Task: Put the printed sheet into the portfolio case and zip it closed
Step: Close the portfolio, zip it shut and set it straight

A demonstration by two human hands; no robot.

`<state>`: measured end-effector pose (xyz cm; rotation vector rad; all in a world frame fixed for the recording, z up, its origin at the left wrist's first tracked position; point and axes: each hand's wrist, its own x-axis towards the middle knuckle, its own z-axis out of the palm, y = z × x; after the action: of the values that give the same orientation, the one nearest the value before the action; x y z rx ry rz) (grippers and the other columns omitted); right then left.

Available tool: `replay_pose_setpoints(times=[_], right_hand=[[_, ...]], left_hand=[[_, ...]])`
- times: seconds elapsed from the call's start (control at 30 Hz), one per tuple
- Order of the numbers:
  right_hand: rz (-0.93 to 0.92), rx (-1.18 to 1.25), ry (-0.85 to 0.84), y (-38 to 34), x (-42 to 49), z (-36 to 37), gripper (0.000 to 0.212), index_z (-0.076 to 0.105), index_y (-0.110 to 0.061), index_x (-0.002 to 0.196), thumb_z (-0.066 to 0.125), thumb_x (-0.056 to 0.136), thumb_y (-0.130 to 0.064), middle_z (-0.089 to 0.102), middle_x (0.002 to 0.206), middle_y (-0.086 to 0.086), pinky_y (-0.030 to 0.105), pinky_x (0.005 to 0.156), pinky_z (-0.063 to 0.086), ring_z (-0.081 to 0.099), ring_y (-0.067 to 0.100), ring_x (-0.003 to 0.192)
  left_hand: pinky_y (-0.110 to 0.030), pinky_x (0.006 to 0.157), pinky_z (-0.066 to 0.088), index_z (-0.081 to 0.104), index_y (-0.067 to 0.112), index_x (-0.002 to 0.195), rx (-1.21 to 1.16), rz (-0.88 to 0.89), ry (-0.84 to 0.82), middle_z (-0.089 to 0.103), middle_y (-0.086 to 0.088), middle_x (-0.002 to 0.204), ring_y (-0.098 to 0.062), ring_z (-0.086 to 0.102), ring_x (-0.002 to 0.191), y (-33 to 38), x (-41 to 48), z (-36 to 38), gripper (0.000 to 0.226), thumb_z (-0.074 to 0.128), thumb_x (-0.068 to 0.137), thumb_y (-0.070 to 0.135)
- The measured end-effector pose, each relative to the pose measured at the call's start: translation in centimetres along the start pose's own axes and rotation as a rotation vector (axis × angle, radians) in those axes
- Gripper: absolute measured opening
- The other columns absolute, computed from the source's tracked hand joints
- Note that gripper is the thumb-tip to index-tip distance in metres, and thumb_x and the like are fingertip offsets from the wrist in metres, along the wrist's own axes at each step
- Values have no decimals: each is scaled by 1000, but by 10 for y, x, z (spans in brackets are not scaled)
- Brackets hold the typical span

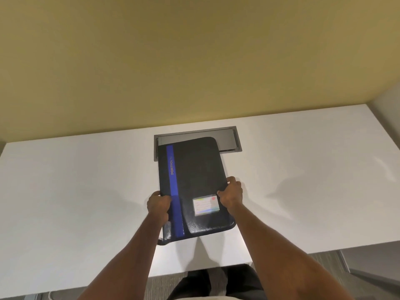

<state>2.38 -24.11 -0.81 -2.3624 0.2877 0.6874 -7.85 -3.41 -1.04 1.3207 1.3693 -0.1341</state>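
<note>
Two bare hands hold a closed black portfolio case (194,187) with a blue stripe above a white desk (75,191); the left hand (158,205) grips its left edge, the right hand (231,192) its right edge, the far end overlapping a grey cable tray (227,139)

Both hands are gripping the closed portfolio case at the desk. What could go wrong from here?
1. The portfolio case looks closed and no printed sheet is visible, so it may get zipped without it.
2. Its far end overlaps the cable slot in the desk and might catch there.
3. Left hand and right hand both grip the edges, leaving none free for the zipper.
</note>
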Motion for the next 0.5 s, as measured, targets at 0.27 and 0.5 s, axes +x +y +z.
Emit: replay_pose_setpoints(times=[0.27, 0.5], right_hand=[[-5, 53, 3, -36, 34, 8, 51, 51, -17, 132, 77, 88, -17, 58, 130, 10, 45, 102, 55, 61, 34, 118], [9, 81, 13, -42, 52, 15, 49, 53, -16, 130, 78, 88, -17, 62, 129, 10, 43, 102, 55, 64, 34, 116]], left_hand=[[-57, 91, 61, 66, 12, 121, 40, 69, 19, 70, -19, 117, -42, 69, 104, 54, 34, 0, 31, 61, 92, 1], [-60, 84, 62, 65, 15, 107, 112, 68, 6, 70, -18, 112, -43, 70, 99, 62, 55, 5, 17, 63, 95, 4]])
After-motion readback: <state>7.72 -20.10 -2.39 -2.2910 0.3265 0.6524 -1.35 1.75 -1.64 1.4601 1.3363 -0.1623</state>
